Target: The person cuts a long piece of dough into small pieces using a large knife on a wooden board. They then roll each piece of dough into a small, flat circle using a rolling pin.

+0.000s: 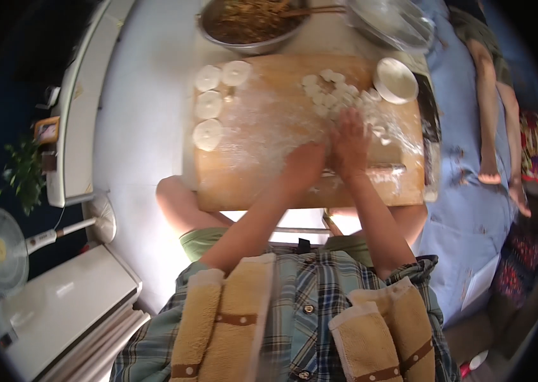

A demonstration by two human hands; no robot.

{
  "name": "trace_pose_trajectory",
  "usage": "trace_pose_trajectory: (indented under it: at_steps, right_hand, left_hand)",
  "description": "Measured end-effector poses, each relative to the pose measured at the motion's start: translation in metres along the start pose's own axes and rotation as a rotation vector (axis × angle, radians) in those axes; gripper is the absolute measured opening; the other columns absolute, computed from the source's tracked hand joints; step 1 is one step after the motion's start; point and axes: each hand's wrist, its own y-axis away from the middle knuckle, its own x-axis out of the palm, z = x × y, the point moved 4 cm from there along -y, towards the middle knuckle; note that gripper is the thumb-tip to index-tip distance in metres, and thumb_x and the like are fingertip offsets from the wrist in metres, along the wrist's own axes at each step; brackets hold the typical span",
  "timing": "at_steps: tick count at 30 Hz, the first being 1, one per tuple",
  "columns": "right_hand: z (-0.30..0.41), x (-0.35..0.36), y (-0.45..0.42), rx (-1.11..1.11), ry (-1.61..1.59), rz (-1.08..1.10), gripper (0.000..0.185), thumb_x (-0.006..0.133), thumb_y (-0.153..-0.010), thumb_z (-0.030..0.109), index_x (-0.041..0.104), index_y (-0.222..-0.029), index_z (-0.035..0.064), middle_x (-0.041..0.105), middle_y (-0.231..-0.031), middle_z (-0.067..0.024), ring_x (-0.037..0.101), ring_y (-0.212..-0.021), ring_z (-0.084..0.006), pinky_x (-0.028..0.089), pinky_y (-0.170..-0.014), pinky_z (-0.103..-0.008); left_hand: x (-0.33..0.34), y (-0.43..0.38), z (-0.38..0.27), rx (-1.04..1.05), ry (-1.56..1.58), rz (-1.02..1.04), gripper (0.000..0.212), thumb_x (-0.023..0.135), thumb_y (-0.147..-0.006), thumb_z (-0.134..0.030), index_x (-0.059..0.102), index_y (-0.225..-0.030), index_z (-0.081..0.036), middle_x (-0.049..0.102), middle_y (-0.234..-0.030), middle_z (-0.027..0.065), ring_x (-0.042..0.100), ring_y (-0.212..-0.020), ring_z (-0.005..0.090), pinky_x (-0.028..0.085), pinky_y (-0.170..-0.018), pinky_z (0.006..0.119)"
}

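Note:
A floured wooden board (259, 176) lies before me. My right hand (351, 143) is palm down on it, fingers stretched forward at the near edge of a cluster of small dough pieces (328, 100). Close beside it, my left hand (305, 162) is low over the board, blurred and curled. Whatever lies beneath either palm is hidden. A rolling pin (388, 168) shows to the right of my right wrist, partly covered by it. Several round, flat dough wrappers (209, 105) lie along the board's left side.
Behind the board stand a metal bowl of filling (207, 31) with chopsticks (316, 9) and a covered bowl (393, 24). A white bowl (396, 81) occupies the board's far right corner. Another person's legs (486, 105) rest on blue fabric (460, 191) at right. A fan (1, 250) stands left.

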Motion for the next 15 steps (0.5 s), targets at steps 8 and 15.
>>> trace_pose_trajectory:
  at_steps: [8,15]
  right_hand:
    - [0.009,-0.021,0.093,-0.02,-0.101,0.025,0.048,0.051,-0.09,0.025,0.04,-0.134,0.0114,0.035,-0.143,-0.0099,0.031,-0.132,-0.0299,0.023,-0.106,-0.0455]
    - [0.001,-0.017,0.09,-0.069,-0.158,-0.05,0.042,0.056,-0.086,0.015,0.048,-0.126,0.0097,0.047,-0.129,-0.0131,0.048,-0.108,-0.0332,0.04,-0.09,-0.0426]
  left_hand:
    - [-0.015,0.02,0.044,-0.063,0.586,-0.165,0.019,0.064,-0.078,-0.021,0.065,-0.086,-0.004,0.065,-0.08,0.0118,0.062,-0.073,0.0249,0.05,-0.065,0.036]
    - [-0.072,0.116,0.185,-0.568,0.704,-0.548,0.024,0.065,-0.082,-0.016,0.061,-0.096,0.003,0.063,-0.08,0.0095,0.061,-0.07,0.014,0.053,-0.055,0.026]
